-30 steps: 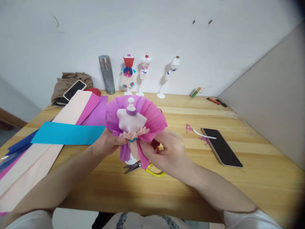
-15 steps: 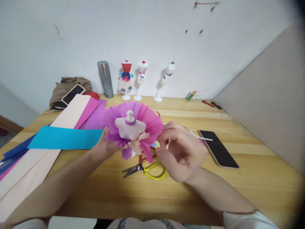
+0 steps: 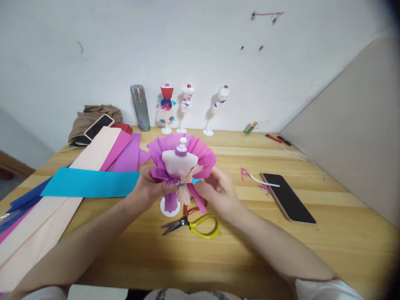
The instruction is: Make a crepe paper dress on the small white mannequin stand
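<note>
A small white mannequin (image 3: 180,163) with a purple neck band stands upright between my hands, its round white base on the table. Purple and pink crepe paper (image 3: 203,156) fans out behind and around it, with a pale pink ruffle (image 3: 185,192) at its front. My left hand (image 3: 151,185) grips the purple paper at the left side, thumb across the front. On the right, my right hand (image 3: 218,189) is closed on the pink paper, thumb near a bit of blue at the waist. Scissors (image 3: 187,223) with red and yellow handles lie just below.
Blue (image 3: 90,182), pale pink and purple paper sheets cover the left side. A phone (image 3: 288,198) with a white strip on it lies right. Behind stand a flask (image 3: 140,108) and dressed mannequins (image 3: 166,104).
My right hand has moved left and in against the paper at the mannequin's waist. The mannequin has shifted slightly right, and my left thumb now lies across the front.
</note>
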The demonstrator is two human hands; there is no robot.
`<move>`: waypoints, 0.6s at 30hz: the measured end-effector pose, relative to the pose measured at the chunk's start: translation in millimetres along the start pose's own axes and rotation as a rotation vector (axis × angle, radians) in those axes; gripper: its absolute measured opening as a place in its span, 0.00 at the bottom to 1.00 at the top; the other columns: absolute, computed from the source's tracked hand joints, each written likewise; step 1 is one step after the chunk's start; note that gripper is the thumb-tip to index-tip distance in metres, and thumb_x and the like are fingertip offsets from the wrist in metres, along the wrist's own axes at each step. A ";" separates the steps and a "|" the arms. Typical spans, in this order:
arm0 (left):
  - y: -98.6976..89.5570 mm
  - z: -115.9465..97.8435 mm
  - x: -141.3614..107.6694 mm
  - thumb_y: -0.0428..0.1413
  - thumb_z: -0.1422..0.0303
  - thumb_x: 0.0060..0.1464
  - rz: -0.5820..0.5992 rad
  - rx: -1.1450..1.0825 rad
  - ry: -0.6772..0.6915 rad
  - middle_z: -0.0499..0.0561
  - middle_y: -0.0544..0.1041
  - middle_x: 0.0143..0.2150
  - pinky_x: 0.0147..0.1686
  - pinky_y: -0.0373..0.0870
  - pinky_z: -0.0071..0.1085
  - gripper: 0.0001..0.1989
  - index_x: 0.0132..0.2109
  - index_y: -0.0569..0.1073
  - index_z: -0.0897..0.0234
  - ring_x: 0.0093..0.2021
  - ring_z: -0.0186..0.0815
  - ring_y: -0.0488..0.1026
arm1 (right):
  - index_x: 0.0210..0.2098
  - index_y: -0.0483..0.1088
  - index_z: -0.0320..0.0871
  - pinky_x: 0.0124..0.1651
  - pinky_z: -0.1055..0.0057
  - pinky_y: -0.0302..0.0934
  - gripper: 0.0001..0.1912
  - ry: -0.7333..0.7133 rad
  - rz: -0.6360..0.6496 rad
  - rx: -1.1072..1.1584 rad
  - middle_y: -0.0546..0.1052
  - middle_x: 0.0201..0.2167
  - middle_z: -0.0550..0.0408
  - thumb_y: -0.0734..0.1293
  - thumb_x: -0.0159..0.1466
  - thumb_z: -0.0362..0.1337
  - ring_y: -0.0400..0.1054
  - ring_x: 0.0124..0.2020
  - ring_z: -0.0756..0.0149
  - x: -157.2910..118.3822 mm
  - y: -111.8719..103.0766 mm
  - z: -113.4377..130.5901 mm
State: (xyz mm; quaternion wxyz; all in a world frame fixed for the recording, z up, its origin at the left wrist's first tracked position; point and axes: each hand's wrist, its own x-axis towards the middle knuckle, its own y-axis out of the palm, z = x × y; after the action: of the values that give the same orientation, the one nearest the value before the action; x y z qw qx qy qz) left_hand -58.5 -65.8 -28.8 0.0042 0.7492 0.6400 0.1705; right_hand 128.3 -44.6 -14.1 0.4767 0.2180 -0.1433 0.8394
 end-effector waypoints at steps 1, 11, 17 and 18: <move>0.0 1.2 -0.2 0.74 0.58 0.43 -0.010 0.004 0.018 0.55 0.85 0.35 0.38 0.81 0.35 0.15 0.36 0.85 0.62 0.36 0.43 0.83 | 0.42 0.76 0.47 0.47 0.60 0.71 0.17 -0.016 -0.057 -0.049 0.80 0.42 0.50 0.70 0.65 0.53 0.75 0.44 0.57 -1.1 0.5 -0.6; 4.5 -4.5 -3.4 0.74 0.63 0.43 -0.049 0.079 0.077 0.53 0.84 0.30 0.32 0.80 0.33 0.10 0.30 0.84 0.62 0.30 0.40 0.81 | 0.50 0.71 0.45 0.29 0.71 0.61 0.15 -0.418 -0.356 -0.344 0.66 0.26 0.62 0.69 0.63 0.32 0.63 0.27 0.70 4.5 -11.1 21.9; 4.3 -9.5 -6.1 0.74 0.66 0.41 -0.044 0.158 0.012 0.51 0.79 0.24 0.25 0.74 0.33 0.11 0.25 0.80 0.63 0.25 0.38 0.75 | 0.47 0.74 0.44 0.21 0.75 0.52 0.12 -0.264 -0.231 -0.479 0.62 0.20 0.66 0.69 0.63 0.31 0.57 0.19 0.75 -0.7 -16.4 46.4; 4.3 -8.6 -6.3 0.75 0.66 0.39 -0.049 0.137 -0.001 0.51 0.79 0.24 0.26 0.74 0.33 0.11 0.24 0.80 0.63 0.26 0.39 0.75 | 0.45 0.75 0.44 0.21 0.75 0.52 0.10 -0.250 -0.233 -0.480 0.62 0.19 0.66 0.69 0.63 0.31 0.57 0.19 0.75 -1.5 -16.3 48.0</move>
State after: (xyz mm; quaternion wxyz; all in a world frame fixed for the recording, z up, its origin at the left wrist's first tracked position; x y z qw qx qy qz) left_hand -57.4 -74.4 -21.3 -0.0427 0.7319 0.6683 0.1259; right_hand 154.0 -59.1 27.1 0.5864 0.2158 -0.3693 0.6879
